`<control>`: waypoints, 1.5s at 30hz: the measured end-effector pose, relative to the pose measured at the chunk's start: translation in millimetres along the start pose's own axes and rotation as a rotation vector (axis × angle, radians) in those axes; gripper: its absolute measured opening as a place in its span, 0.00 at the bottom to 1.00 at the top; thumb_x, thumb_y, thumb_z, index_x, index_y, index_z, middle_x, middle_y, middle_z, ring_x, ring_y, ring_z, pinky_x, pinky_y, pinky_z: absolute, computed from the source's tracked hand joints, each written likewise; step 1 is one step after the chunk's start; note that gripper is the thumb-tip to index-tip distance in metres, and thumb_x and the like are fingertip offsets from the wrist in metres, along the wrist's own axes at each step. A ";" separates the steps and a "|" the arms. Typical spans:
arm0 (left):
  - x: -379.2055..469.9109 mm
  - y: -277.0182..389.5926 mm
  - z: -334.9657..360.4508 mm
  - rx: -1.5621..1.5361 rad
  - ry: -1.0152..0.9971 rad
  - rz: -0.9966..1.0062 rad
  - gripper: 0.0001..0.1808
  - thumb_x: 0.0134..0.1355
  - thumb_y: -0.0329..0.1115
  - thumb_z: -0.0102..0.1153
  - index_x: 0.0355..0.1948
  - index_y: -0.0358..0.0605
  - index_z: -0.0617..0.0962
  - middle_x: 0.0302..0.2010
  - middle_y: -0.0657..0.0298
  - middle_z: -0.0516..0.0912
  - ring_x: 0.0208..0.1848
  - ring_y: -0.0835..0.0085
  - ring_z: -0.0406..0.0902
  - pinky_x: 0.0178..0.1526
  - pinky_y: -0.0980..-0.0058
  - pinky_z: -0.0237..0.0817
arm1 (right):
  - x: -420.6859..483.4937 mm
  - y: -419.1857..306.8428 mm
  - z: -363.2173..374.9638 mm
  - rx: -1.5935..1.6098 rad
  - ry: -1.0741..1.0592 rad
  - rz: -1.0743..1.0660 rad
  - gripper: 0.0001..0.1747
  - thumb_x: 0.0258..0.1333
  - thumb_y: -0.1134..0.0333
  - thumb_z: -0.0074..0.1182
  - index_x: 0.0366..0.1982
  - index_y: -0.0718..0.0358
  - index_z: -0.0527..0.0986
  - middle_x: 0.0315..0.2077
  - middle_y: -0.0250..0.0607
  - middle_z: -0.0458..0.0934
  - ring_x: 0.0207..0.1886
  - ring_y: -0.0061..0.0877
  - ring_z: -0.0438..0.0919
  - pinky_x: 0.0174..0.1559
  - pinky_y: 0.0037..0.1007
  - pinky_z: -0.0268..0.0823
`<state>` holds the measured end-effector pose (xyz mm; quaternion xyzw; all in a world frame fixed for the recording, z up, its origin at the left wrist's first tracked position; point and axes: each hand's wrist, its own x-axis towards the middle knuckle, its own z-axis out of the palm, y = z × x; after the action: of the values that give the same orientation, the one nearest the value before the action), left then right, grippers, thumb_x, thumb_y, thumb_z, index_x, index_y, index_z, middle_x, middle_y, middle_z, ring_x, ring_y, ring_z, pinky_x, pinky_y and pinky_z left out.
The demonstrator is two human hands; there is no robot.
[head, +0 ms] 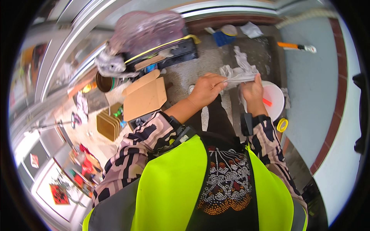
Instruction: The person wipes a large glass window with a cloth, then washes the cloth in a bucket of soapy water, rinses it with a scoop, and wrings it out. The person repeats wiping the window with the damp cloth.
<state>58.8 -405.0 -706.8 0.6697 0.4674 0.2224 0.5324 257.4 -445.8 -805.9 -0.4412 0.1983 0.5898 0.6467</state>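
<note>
A crumpled pale fabric piece (pixel 241 72) with finger-like ends is stretched between my two hands; whether it is a glove I cannot tell. My left hand (pixel 209 88) pinches its left edge between thumb and fingers. On the other side, my right hand (pixel 253 89) grips the right end, thumb up. Just below and right of that hand is a white bucket (pixel 277 96), partly hidden by my wrist, with a red strip (pixel 267 102) inside. A yellow ring, like a tape roll (pixel 282 125), lies beside the bucket.
An opened cardboard box (pixel 146 98) stands left of my legs, near a brown bin (pixel 107 126). Farther forward are a black tray of items (pixel 179 53) and a plastic-wrapped bundle (pixel 150 30). An orange-handled tool (pixel 290 45) rests on the pale surface at right.
</note>
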 end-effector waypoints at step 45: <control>-319.5 -168.4 -183.9 -0.306 1.418 -0.606 0.10 0.61 0.37 0.58 0.36 0.41 0.78 0.29 0.61 0.81 0.33 0.75 0.76 0.38 0.76 0.68 | -168.8 414.6 123.7 -0.796 -0.664 1.253 0.25 0.63 0.55 0.48 0.57 0.59 0.66 0.54 0.38 0.72 0.58 0.31 0.69 0.62 0.38 0.59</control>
<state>-301.3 -588.4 -736.5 0.1305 0.8221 0.5039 0.2306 -202.2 -480.8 -748.6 -0.2471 -0.0185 0.9687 0.0160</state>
